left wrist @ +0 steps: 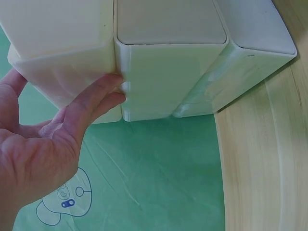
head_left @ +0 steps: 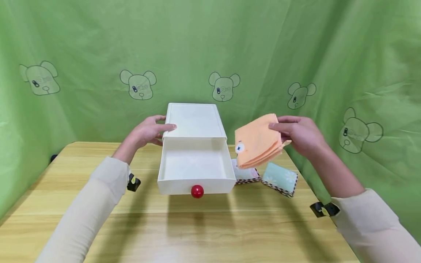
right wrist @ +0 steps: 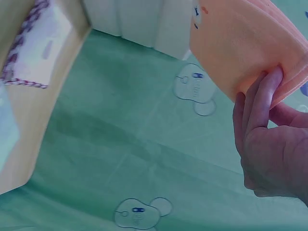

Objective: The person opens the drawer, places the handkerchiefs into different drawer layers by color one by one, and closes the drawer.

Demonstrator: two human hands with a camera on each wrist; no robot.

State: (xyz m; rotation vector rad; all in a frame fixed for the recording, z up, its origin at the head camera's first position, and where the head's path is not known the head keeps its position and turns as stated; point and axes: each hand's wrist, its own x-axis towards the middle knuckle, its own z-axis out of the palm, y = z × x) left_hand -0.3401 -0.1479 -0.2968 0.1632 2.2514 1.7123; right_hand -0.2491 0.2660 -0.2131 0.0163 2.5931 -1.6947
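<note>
1. Left hand (head_left: 146, 131) grips the white box (head_left: 197, 118), thumb over the top!
2. Drawer (head_left: 217, 186) out, red knob (head_left: 197, 191) in front.
3. Lilac cloth (head_left: 245, 174) on the table (head_left: 197, 244).
4. Orange cloth (head_left: 258, 138), folded, hangs in mid-air right of the drawer.
5. Mint cloth (head_left: 279, 177) lies below.
6. Right hand (head_left: 304, 135) pinches the orange one!
</note>
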